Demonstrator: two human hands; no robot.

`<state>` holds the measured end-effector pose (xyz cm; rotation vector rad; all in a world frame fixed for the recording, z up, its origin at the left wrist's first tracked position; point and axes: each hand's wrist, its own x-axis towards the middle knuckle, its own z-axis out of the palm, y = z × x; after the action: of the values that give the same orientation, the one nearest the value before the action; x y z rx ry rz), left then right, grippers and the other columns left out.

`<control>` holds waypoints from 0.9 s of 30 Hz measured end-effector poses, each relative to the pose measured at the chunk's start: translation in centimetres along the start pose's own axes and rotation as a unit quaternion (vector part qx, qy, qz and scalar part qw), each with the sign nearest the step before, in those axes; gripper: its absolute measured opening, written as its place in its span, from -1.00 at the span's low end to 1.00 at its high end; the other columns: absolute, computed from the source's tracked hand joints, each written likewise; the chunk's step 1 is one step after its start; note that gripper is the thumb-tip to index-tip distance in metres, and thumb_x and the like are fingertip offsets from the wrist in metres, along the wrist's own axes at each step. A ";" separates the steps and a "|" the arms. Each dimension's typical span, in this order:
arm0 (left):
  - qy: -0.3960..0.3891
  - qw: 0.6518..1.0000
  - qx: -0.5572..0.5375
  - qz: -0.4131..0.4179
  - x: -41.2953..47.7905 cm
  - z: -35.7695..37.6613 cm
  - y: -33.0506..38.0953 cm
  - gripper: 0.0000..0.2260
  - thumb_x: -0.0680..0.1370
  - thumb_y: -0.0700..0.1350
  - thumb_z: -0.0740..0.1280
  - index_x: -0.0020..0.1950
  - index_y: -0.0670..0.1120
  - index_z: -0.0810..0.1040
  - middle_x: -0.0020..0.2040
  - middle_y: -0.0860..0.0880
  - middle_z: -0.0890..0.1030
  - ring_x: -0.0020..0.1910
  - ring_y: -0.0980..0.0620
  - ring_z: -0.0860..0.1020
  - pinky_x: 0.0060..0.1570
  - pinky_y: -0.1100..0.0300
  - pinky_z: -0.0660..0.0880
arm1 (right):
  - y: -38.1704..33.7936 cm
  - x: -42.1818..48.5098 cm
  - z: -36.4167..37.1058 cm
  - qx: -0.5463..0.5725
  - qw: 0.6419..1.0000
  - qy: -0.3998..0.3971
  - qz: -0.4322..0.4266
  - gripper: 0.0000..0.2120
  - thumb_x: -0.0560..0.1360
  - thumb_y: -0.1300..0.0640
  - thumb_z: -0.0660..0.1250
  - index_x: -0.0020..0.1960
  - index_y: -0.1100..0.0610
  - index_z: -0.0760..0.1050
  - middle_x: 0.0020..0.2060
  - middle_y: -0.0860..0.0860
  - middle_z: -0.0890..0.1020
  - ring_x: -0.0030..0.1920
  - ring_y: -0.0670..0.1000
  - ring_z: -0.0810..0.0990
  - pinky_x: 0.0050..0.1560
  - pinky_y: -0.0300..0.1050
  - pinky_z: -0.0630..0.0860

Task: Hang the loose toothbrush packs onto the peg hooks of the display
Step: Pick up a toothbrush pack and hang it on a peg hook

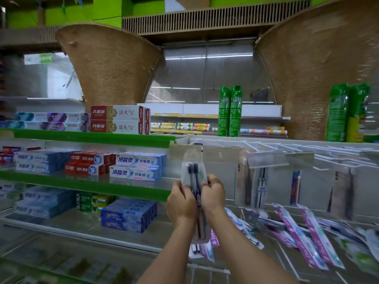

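Currently held: one clear plastic pack of two dark-bristled toothbrushes (193,175), upright, pinched at mid-length between my left hand (181,203) and my right hand (213,194), with the fingers of both curled onto its edges. Above and right of my grip: white wire peg hooks (255,144). Below right of it: loose purple-and-white toothbrush packs (313,234), heaped.

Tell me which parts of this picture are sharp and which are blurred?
Head view: the left hand, right hand and the toothbrush pack they grip look fairly sharp; hanging packs at right smear with motion blur; light streaks glare on the metal panel.
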<state>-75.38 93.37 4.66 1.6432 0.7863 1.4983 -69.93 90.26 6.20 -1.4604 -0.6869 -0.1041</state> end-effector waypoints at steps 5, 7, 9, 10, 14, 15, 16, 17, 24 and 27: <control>0.008 1.000 -0.018 0.013 0.1 0.1 0.9 -0.87 0.54 0.01 0.09 -0.08 0.03 0.40 -0.30 0.02 0.51 -0.29 -0.04 0.49 -0.39 0.21 0.28 | 2.6 -1.3 -1.1 -0.016 0.998 -0.037 0.051 -0.82 0.46 0.33 0.14 -0.29 0.16 0.37 -0.44 0.04 0.44 -0.38 0.04 0.35 -0.33 -0.13 0.29; -0.024 0.999 0.001 0.022 -0.2 0.7 1.1 -0.88 0.60 -0.01 0.11 -0.04 0.04 0.42 -0.23 -0.03 0.55 -0.22 -0.08 0.52 -0.32 0.16 0.33 | 3.4 -1.7 -1.8 -0.007 0.997 -0.018 0.069 -0.79 0.43 0.35 0.14 -0.32 0.13 0.36 -0.45 0.03 0.43 -0.38 0.03 0.34 -0.34 -0.13 0.26; -0.062 0.998 0.005 0.014 -0.5 1.8 1.6 -0.86 0.61 -0.05 0.14 0.09 0.02 0.47 -0.13 -0.05 0.58 -0.15 -0.07 0.52 -0.23 0.16 0.35 | 3.8 -1.5 -2.5 0.004 0.997 0.011 0.078 -0.77 0.40 0.34 0.14 -0.38 0.11 0.32 -0.48 0.00 0.42 -0.37 0.04 0.34 -0.32 -0.09 0.26; -0.074 0.997 0.001 0.012 -0.6 2.4 1.9 -0.82 0.62 -0.06 0.15 0.16 0.00 0.48 -0.06 -0.07 0.61 -0.10 -0.07 0.53 -0.19 0.17 0.37 | 3.9 -1.3 -2.8 0.009 0.997 0.024 0.079 -0.76 0.40 0.33 0.15 -0.40 0.10 0.31 -0.50 -0.02 0.41 -0.38 0.05 0.35 -0.32 -0.07 0.27; -0.077 0.996 0.008 0.051 -1.1 3.7 3.3 -0.72 0.63 -0.07 0.13 0.32 -0.02 0.44 0.15 -0.11 0.59 0.10 -0.13 0.55 -0.01 0.07 0.47 | 3.6 -0.1 -4.2 0.011 0.998 0.038 0.040 -0.77 0.38 0.28 0.15 -0.40 0.04 0.37 -0.50 -0.02 0.45 -0.38 0.08 0.38 -0.32 0.01 0.31; -0.067 0.995 0.025 0.067 -1.2 3.8 3.4 -0.71 0.63 -0.08 0.12 0.33 -0.03 0.43 0.15 -0.12 0.59 0.09 -0.14 0.55 -0.03 0.07 0.45 | 3.4 -0.1 -4.4 0.006 0.999 0.032 0.031 -0.83 0.36 0.23 0.15 -0.36 0.04 0.38 -0.48 0.00 0.47 -0.37 0.10 0.40 -0.33 0.03 0.34; -0.058 0.995 0.036 0.077 -1.4 3.8 3.5 -0.71 0.64 -0.10 0.11 0.33 -0.04 0.43 0.15 -0.14 0.59 0.07 -0.15 0.55 -0.08 0.09 0.43 | 3.2 0.0 -4.6 0.000 0.999 0.029 0.023 -0.88 0.33 0.19 0.13 -0.34 0.05 0.38 -0.47 0.02 0.49 -0.36 0.11 0.41 -0.34 0.06 0.37; -0.050 0.994 0.039 0.085 -1.4 3.9 3.7 -0.71 0.64 -0.11 0.10 0.33 -0.05 0.42 0.14 -0.16 0.59 0.05 -0.17 0.55 -0.12 0.10 0.40 | 2.9 -0.1 -4.8 -0.004 0.999 0.029 0.015 -0.89 0.32 0.18 0.13 -0.34 0.06 0.38 -0.47 0.01 0.49 -0.37 0.10 0.41 -0.34 0.08 0.39; -0.035 0.994 0.014 0.103 -0.7 4.3 4.7 -0.70 0.65 -0.08 0.06 0.31 -0.11 0.44 0.22 -0.16 0.55 0.09 -0.19 0.54 -0.07 0.04 0.44 | 1.7 0.1 -5.0 -0.002 0.996 0.078 -0.036 -0.66 0.45 0.35 0.19 -0.43 0.05 0.28 -0.51 -0.06 0.41 -0.41 0.01 0.35 -0.32 -0.02 0.33; -0.041 0.991 0.011 0.126 -0.4 4.4 4.7 -0.62 0.63 0.02 0.02 0.33 -0.10 0.43 0.21 -0.16 0.56 0.10 -0.20 0.55 -0.07 0.03 0.45 | 1.3 -0.1 -4.7 -0.005 0.993 0.109 -0.050 -0.68 0.45 0.35 0.19 -0.40 0.07 0.29 -0.48 -0.01 0.44 -0.40 0.02 0.36 -0.32 0.00 0.37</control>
<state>-71.31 90.07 8.36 1.8625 0.5677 1.5865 -67.69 85.99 5.18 -1.3983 -0.5823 -0.3398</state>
